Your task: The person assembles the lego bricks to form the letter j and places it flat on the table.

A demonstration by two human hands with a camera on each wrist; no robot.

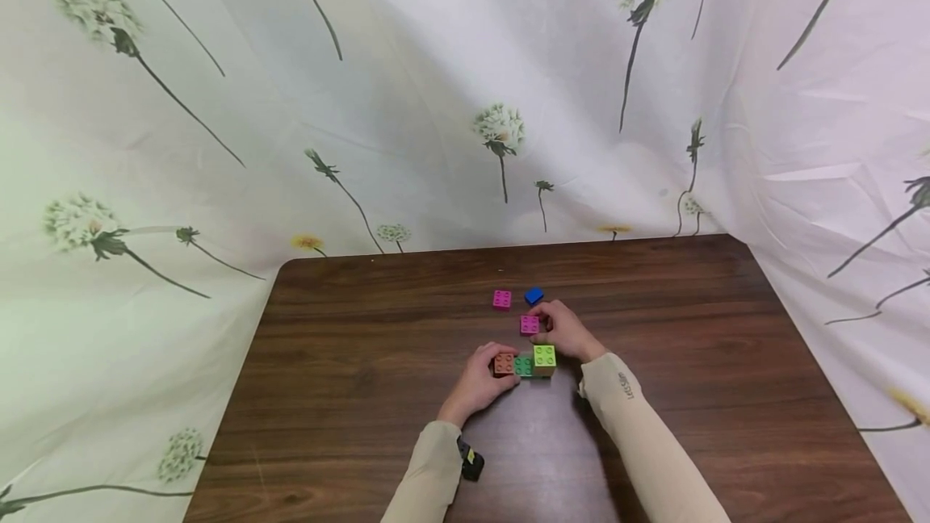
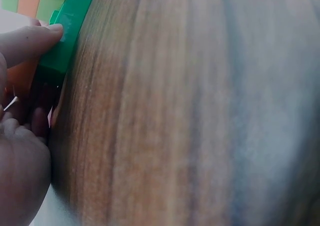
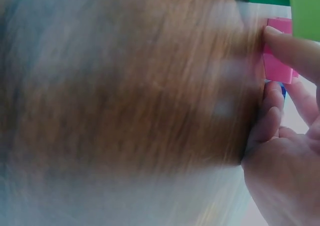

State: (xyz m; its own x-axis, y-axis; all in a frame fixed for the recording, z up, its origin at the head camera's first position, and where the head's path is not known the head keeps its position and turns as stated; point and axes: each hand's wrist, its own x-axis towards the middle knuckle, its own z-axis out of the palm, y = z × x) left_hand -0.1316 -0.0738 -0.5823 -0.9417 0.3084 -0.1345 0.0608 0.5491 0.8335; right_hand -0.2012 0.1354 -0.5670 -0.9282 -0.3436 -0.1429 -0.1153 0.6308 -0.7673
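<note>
Gripping brick stack (image 1: 523,366) in left hand (image 1: 475,383); pinching pink brick (image 1: 529,325) in right hand (image 1: 569,334); probably light, stiff, kinda slick; grab sides

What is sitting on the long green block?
On the green block: an orange block at its left end, a lime-topped stack at its right, bare studs between. Studs beneath both are covered.

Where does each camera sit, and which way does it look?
Head: on the head, facing forward and down at the table; left hand, right hand and sleeves show.
Left wrist: worn there, facing table and green brick; part of that hand shows.
Right wrist: worn there, facing table and pinched pink brick; part of that hand shows.
Head and right wrist share that pink brick.
</note>
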